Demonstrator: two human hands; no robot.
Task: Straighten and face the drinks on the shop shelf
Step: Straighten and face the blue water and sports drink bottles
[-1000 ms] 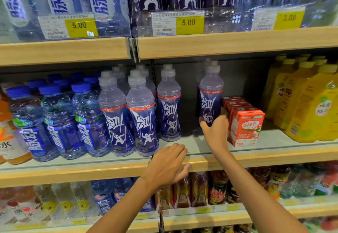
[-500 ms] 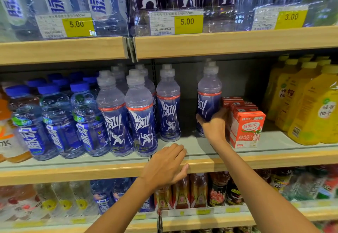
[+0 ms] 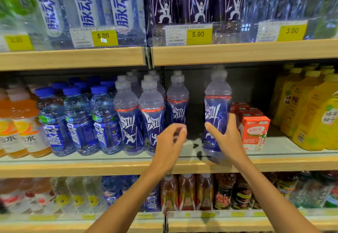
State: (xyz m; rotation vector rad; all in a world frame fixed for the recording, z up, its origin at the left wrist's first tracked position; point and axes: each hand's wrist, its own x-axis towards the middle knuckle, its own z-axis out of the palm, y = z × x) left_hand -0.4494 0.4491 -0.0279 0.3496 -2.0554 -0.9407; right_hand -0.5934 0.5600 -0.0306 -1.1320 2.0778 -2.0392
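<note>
My right hand point(image 3: 226, 141) grips the waisted clear plastic bottle point(image 3: 217, 104) low on its glossy blue label, thumb across the front. It is at the near edge of the wood-trimmed shelf point(image 3: 109, 167), just left of the red cartons point(image 3: 256, 132). My left hand point(image 3: 170, 141) hovers with fingers curled before a second bottle point(image 3: 177, 103); blur hides whether it pinches it.

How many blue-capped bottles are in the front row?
3, side by side on the middle shelf: left bottle, middle bottle, right bottle. More blue caps show behind them, so some bottles may be hidden.
</note>
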